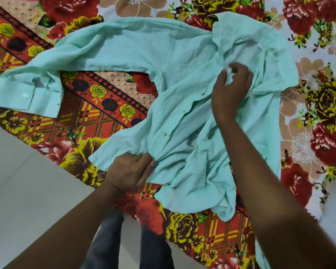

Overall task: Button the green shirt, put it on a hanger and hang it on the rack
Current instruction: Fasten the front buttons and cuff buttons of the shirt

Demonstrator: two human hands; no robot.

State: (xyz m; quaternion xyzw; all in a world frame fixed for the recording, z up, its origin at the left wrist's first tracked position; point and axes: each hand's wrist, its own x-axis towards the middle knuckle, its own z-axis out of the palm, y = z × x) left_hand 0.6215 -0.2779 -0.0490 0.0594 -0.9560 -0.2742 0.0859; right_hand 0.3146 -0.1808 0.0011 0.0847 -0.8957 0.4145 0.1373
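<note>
A floral bedsheet (pixel 97 105) in red, yellow and orange, with a paler part on the right side, covers the bed and fills most of the view; at the lower left the pale tiled floor (pixel 27 181) shows beside the bed's edge. On the sheet lies the green shirt (pixel 178 78), a light mint colour, crumpled and open at the front, its body gathered in folds near the person. One long sleeve (pixel 81 49) stretches out flat to the left and ends in a cuff (pixel 27 100), which carries a small white button (pixel 25 95). The collar part of the shirt is toward the upper right, partly folded over. The left hand (pixel 131 171) is at the near edge of the bed, fingers closed around a bunch of the lower hem cloth. The right hand (pixel 231 88) reaches further over the shirt, its fingers curled and pinching the fabric near the upper front, close to the collar; what exactly is between the fingertips is too small to tell. Below, between the two forearms, grey trousers (pixel 113 239) of the person are visible over the floor
</note>
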